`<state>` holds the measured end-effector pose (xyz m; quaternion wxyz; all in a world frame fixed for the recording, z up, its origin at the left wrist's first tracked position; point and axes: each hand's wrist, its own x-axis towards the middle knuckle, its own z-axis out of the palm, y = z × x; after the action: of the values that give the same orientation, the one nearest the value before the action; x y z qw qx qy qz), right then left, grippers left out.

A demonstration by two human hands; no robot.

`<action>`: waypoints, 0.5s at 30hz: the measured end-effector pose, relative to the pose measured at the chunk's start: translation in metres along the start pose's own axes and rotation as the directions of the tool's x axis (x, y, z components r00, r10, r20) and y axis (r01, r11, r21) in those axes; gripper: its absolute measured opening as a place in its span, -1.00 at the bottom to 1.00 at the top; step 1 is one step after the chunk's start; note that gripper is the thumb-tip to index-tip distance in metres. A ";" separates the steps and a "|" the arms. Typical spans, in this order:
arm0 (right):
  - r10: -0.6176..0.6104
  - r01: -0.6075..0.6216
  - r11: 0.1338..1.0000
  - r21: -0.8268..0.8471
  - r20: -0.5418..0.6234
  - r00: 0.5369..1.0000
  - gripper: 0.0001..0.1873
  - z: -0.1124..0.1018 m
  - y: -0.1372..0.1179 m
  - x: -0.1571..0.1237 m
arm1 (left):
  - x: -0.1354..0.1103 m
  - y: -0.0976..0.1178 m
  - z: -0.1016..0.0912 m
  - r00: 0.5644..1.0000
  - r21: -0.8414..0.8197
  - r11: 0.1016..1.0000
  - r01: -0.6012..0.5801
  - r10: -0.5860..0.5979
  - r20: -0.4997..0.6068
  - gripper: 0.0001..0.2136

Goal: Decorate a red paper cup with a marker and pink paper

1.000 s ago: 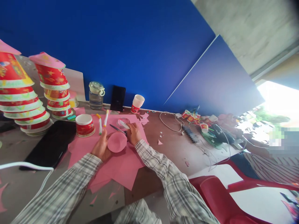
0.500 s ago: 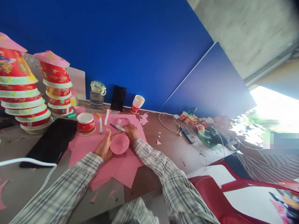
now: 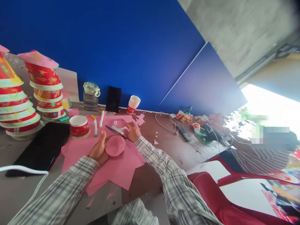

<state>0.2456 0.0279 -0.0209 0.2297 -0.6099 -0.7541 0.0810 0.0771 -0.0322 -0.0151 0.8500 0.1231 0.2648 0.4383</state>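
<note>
My left hand (image 3: 98,150) is closed on the left edge of a round, shallow pink paper cone (image 3: 115,146), thumb pointing up. Just beyond the cone, my right hand (image 3: 132,132) reaches over the pink paper with its fingers bent and a little apart. Its fingertips are at the right edge of a clear tape ring (image 3: 119,122) and close to a pair of scissors (image 3: 112,129), whose handles are partly hidden. Pink paper sheets (image 3: 124,172) lie under both hands. A red paper cup (image 3: 79,128) and two markers (image 3: 95,126) stand or lie to the left.
Stacked red cup towers (image 3: 48,90) rise at the left beside a black tablet-like slab (image 3: 39,148) and a white cable (image 3: 23,169). Along the blue partition are a glass jar (image 3: 90,98), a phone (image 3: 113,99) and stacked cups (image 3: 133,104). A person (image 3: 262,159) sits at the right.
The right hand has drawn slightly away from the scissors, toward the tape ring, and more of the scissors shows. The left hand keeps the cone. The whole view has shifted.
</note>
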 end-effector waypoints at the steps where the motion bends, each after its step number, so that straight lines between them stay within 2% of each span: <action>1: 0.009 -0.009 1.000 0.011 -0.004 1.000 -0.69 -0.004 0.002 0.004 | 0.000 0.000 0.000 1.000 0.009 1.000 -0.006 0.006 -0.024 -0.41; 4: 0.014 -0.015 0.999 0.046 0.005 1.000 -0.71 -0.013 0.002 0.017 | 0.000 0.001 0.000 0.996 0.052 0.998 -0.034 0.038 -0.080 -0.42; 7: -0.012 0.009 0.997 0.078 0.047 0.999 -0.71 -0.017 -0.008 0.030 | -0.002 0.001 0.002 0.993 0.091 0.996 -0.021 0.032 -0.116 -0.39; 11: -0.056 0.043 0.995 0.095 0.136 0.989 -0.75 -0.016 -0.024 0.048 | -0.003 0.002 0.000 0.991 0.087 0.996 -0.006 0.017 -0.132 -0.38; 15: -0.022 0.008 0.997 0.078 0.185 0.983 -0.79 -0.011 -0.028 0.066 | 0.004 0.002 -0.009 0.992 0.062 0.998 -0.021 0.028 -0.119 -0.40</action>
<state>0.2159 0.0827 0.0163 0.1822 -0.5848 -0.7731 0.1647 0.0726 -0.0282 -0.0236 0.8231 0.1256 0.3271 0.4470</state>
